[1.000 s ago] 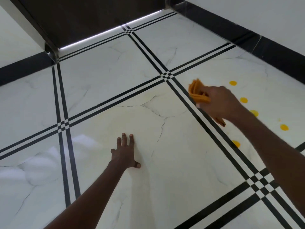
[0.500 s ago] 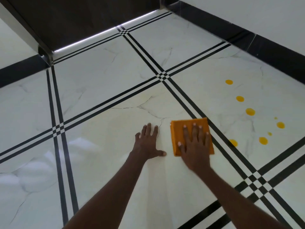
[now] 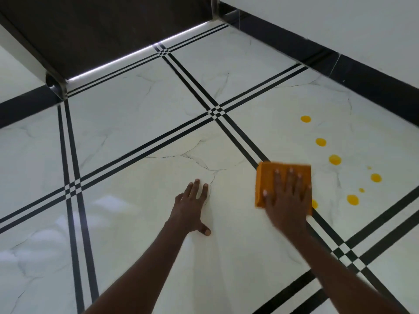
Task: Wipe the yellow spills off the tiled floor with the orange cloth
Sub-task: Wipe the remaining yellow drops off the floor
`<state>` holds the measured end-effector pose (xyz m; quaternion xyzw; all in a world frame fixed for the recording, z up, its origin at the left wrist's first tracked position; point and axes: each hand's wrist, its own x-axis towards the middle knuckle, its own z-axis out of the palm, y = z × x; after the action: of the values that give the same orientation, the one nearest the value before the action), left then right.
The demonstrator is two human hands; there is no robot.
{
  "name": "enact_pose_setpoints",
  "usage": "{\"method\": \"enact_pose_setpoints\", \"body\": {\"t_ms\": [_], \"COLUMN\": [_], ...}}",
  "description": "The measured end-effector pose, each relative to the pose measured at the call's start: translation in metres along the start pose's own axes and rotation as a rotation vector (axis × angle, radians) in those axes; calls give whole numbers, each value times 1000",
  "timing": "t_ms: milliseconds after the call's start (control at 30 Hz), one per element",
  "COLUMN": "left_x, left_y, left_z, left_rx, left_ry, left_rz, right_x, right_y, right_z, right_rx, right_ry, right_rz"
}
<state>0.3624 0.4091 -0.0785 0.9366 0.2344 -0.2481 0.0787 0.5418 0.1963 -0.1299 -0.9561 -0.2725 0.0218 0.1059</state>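
The folded orange cloth [image 3: 266, 177] lies flat on the white tiled floor [image 3: 136, 123], across a black stripe. My right hand [image 3: 286, 200] presses on it, palm down, fingers spread. Several round yellow spills [image 3: 334, 159] dot the tile to the right of the cloth. The nearest spill [image 3: 314, 204] touches the cloth's right edge and is partly covered. My left hand [image 3: 192, 207] rests flat on the tile to the left of the cloth, fingers apart, holding nothing.
A white wall with a black skirting [image 3: 362, 75] runs along the right. A dark door [image 3: 102, 26] with a bright gap under it stands at the back. Black double stripes [image 3: 74, 191] cross the floor in a grid.
My right hand brought the cloth down from the air onto the floor, then slid it right up to the nearest yellow spill. My left hand stayed planted on the tile.
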Motion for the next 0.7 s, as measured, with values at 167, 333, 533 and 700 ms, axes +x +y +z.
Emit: {"method": "enact_pose_setpoints", "body": {"t_ms": [167, 333, 533, 700], "left_x": [3, 5, 23, 33], "left_y": [-4, 2, 64, 110], "left_z": [2, -8, -36, -21], "left_rx": [22, 99, 100, 84], "left_ry": [-18, -75, -154, -158], "left_rz": [4, -36, -80, 55], "right_x": [-41, 48, -111, -26], "right_y": [-46, -34, 77, 126], "right_z": [12, 16, -17, -17], "right_rx": [36, -22, -35, -89], "right_ry": [-87, -82, -91, -51], "right_rz": [-321, -239, -116, 159]}}
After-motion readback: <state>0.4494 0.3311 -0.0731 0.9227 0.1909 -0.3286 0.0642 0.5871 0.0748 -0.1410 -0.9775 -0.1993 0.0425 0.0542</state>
